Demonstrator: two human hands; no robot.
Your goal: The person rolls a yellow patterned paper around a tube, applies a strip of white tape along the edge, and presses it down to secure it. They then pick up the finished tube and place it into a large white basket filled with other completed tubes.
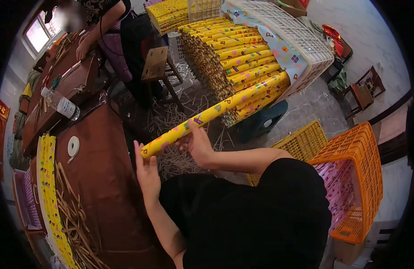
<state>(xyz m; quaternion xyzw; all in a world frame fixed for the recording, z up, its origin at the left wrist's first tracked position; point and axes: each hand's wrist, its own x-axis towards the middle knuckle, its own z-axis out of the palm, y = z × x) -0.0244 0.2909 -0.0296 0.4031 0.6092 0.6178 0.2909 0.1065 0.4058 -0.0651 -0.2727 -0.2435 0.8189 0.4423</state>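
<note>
A long yellow roll of patterned wrapping paper slants across the middle, its far end on a stack of similar rolls. Around its nearer half, my right hand is closed, with the thumb along the side and the fingers underneath. My left hand is at the roll's near end, fingers stretched out and touching that end rather than wrapped round it. The stacked rolls lie in a white plastic basket on its side, partly lined with a light-blue printed sheet.
To the left is a brown-covered table with a tape roll, yellow strips, brown paper strips and a bottle. Shredded paper litters the floor. An orange basket and a stool stand nearby. A person works beyond.
</note>
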